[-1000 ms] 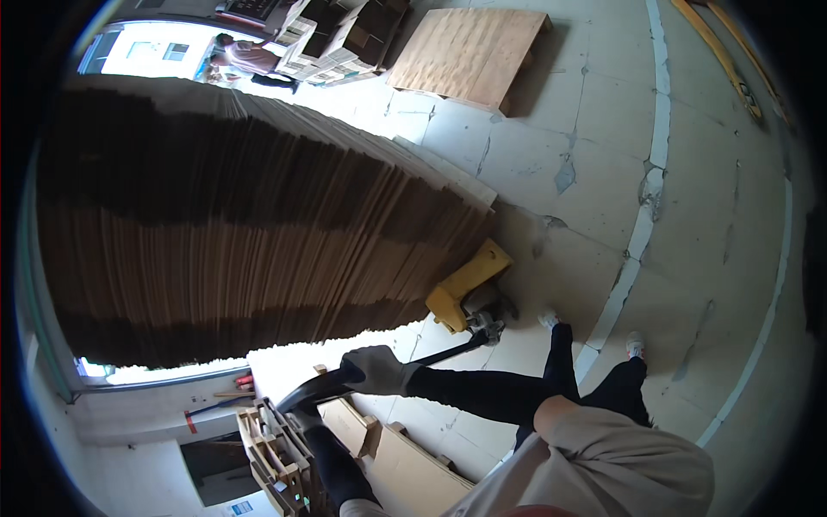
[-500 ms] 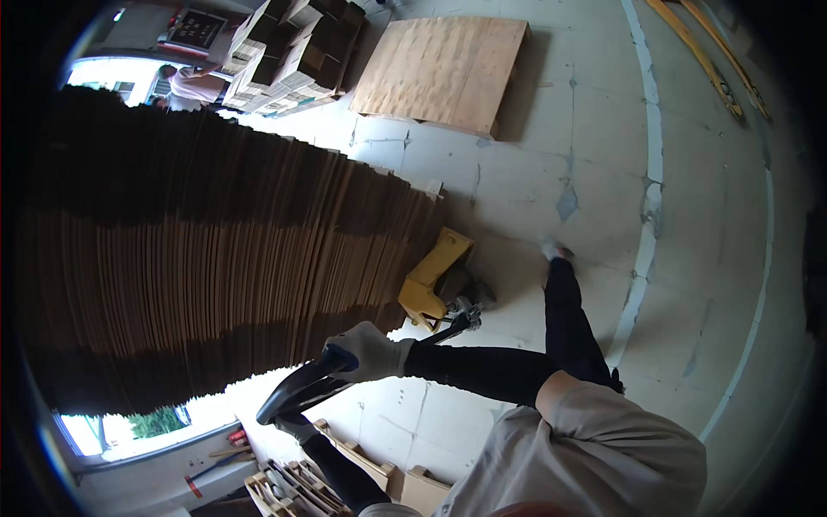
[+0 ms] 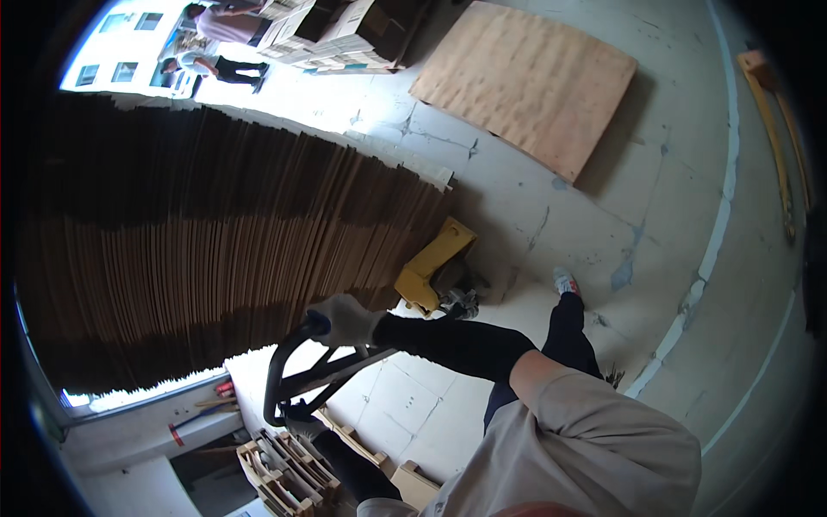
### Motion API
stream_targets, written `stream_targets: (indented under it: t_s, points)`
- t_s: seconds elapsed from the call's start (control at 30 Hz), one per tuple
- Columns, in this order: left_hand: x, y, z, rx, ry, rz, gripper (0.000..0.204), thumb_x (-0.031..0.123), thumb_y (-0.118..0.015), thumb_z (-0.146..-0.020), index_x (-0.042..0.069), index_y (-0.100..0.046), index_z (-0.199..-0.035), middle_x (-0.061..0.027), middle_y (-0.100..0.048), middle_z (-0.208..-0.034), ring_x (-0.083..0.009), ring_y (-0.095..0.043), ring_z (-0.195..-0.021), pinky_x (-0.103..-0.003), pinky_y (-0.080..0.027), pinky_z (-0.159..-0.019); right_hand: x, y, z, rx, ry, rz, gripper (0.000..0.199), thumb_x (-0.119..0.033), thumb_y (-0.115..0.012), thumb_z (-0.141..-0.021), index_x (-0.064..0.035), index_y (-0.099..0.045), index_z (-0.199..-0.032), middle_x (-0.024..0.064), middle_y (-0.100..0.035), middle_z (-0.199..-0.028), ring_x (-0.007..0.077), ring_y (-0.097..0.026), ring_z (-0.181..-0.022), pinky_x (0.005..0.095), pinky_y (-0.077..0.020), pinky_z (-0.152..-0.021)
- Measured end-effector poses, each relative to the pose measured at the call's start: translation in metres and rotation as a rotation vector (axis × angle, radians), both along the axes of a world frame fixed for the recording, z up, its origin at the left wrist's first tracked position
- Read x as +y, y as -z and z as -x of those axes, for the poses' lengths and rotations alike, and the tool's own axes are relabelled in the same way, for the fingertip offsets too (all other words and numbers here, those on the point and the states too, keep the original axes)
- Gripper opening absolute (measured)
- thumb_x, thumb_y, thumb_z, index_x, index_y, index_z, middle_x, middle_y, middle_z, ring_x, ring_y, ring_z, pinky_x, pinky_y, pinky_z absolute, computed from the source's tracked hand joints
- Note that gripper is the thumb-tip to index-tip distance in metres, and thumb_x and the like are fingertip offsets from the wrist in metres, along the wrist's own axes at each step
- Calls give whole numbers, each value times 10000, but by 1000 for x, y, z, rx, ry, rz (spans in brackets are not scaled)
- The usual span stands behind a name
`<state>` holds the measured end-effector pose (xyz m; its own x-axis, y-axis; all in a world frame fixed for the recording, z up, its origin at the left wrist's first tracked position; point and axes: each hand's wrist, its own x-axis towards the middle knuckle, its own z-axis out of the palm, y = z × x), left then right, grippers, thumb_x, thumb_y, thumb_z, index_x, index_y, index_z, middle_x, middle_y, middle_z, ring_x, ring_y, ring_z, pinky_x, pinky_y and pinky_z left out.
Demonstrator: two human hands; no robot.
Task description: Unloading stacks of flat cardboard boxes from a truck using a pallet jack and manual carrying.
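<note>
My right hand [image 3: 346, 320], in a grey glove, is closed round the upper end of a pallet jack's black loop handle [image 3: 274, 379]. Lower in the picture, my left hand [image 3: 301, 420] grips the handle's other end; its fingers show only in part. The yellow pallet jack body [image 3: 432, 263] stands at the foot of a tall stack of brown cardboard sheets [image 3: 233, 258], which fills the left side. Its forks are hidden.
A wooden pallet with a plywood top [image 3: 525, 86] lies on the floor beyond. Stacked cartons [image 3: 345, 34] and two people [image 3: 215, 65] are at the upper left. Smaller pallets [image 3: 284, 474] stand at the lower left. Yellow forks [image 3: 771, 129] lie at the far right.
The view has swung, so the plywood pallet sits further right and lower. The handle loop shows more openly, and both hands have stayed on it. My visible foot has shifted slightly.
</note>
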<state>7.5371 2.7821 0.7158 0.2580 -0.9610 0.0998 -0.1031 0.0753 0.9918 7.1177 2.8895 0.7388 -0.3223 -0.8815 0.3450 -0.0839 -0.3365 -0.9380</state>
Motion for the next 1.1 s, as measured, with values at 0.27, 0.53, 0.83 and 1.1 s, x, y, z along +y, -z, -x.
stream_targets:
  t_s: [0.27,0.53,0.83,1.1]
  points:
    - [-53,24,52,-14,-146,170,314,234,-534,-928,-23,-635,-1077,3,-492,-636,-145,-507,-560,-334,-507,-620,-98,24,25,21,70,-37,265,-249,-780,-719,-68,-665,-876,97,-677,-736,261,-688,-680,356,-523,-662]
    - [-107,46,47,32,-174,116,266,216,-600,-888,-42,-644,-933,-6,-499,-602,-117,-452,-480,-299,-446,-519,-179,77,-5,-211,88,-113,218,-184,-778,-713,-44,-659,-829,115,-669,-713,239,-673,-665,354,-499,-623]
    - [-151,49,52,-9,-242,214,299,285,-635,-921,-8,-647,-861,15,-475,-573,-113,-454,-497,-278,-435,-524,-261,94,-17,-219,100,0,195,-186,-779,-725,-51,-666,-807,89,-649,-657,197,-643,-597,348,-480,-585]
    - [-217,57,52,58,-345,261,266,244,-696,-860,-15,-635,-865,-9,-513,-590,-105,-451,-450,-250,-402,-459,-386,93,-17,-115,68,34,212,-199,-782,-734,-44,-681,-838,86,-666,-697,181,-649,-624,331,-490,-610]
